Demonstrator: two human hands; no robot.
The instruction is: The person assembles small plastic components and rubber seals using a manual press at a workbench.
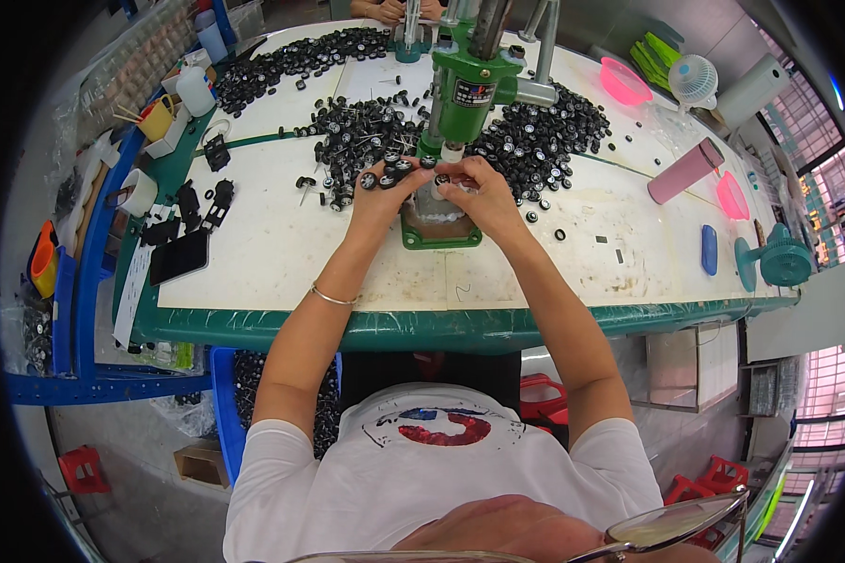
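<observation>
White desk (573, 263), green edge. Green press (469, 75) stands on it, wheel piles (546, 141) either side. Left hand (391, 195) near press, grip closed around several black wheels (387, 181). Right hand (482, 192) opposite, grip pinching a single wheel (442, 179) below the press head.

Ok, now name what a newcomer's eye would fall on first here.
First, the green press straight ahead, with the left hand, holding small black wheels, and the right hand near its base. Then the heaps of black wheels either side of the press, and the pink cylinder on the right.
</observation>
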